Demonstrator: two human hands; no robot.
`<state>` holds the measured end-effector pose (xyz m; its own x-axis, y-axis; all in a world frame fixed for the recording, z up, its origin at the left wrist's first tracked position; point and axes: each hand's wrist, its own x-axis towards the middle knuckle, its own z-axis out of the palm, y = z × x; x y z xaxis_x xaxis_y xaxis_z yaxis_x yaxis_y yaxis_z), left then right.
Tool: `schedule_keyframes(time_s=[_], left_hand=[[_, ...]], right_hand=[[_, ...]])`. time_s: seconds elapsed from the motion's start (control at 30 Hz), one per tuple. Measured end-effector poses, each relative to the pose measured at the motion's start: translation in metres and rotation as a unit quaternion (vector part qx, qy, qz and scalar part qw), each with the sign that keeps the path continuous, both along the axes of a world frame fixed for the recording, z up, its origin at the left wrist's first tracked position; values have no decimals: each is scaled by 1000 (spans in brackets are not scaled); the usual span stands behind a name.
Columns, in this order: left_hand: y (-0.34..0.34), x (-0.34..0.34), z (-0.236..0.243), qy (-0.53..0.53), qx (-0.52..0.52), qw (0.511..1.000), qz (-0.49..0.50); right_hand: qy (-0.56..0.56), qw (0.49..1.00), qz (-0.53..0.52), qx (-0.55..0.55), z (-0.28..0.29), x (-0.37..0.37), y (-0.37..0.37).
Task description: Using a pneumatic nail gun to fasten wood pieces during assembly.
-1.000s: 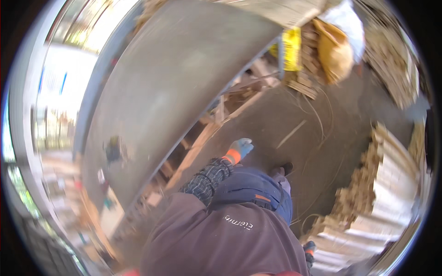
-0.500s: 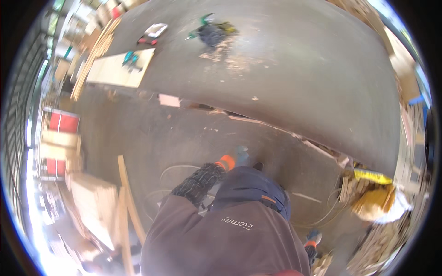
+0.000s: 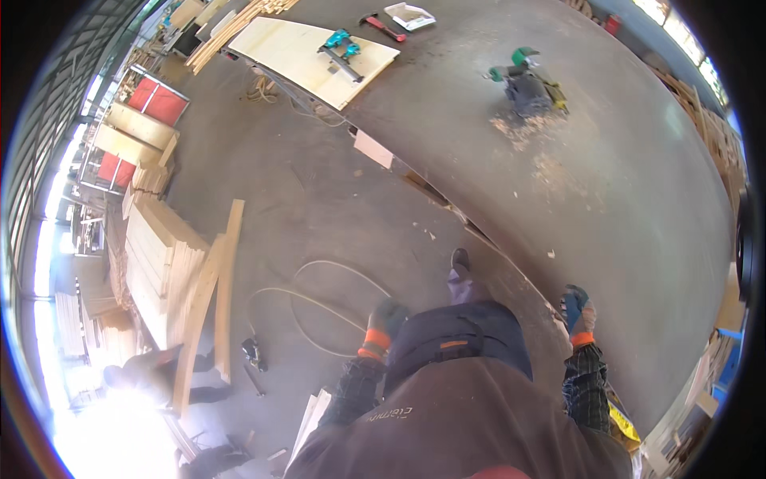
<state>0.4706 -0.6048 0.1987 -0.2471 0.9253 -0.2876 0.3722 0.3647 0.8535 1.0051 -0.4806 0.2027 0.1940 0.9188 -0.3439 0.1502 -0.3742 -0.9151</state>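
Observation:
My left hand (image 3: 388,318), in a grey glove with an orange cuff, hangs beside my thigh above the floor. Motion smears its fingers, and nothing is seen in it. My right hand (image 3: 578,310), gloved in blue and grey, is at the near edge of the big grey table (image 3: 638,239); its fingers are curled in, with no object visible in them. On the tabletop, a dark power tool with green parts (image 3: 528,89) lies amid wood shavings (image 3: 519,132). A teal nail gun (image 3: 343,54) rests on a pale board (image 3: 275,48) at the table's far left.
A pale hose (image 3: 319,263) loops across the floor at my left, near a small dark tool (image 3: 252,351). Stacked boards (image 3: 159,255) and leaning planks (image 3: 227,295) stand further left. Another person (image 3: 152,371) is there, partly lost in glare. A white tray (image 3: 409,16) sits on the table.
My view has turned, and I have moved along the table. My right hand has come from low at my side up to the table edge. My left hand stays beside my body.

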Motion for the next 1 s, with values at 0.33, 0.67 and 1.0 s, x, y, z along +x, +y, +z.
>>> schedule_keyframes(time_s=[0.33, 0.67, 1.0], left_hand=[[151, -93, 57, 39, -144, 988, 23], [243, -250, 5, 62, -82, 984, 145], [585, -456, 56, 198, 85, 976, -19]], right_hand=[[35, 993, 110, -16, -37, -153, 149], [-16, 973, 230, 31, 24, -361, 350], [-79, 986, 144, -16, 90, -570, 462]])
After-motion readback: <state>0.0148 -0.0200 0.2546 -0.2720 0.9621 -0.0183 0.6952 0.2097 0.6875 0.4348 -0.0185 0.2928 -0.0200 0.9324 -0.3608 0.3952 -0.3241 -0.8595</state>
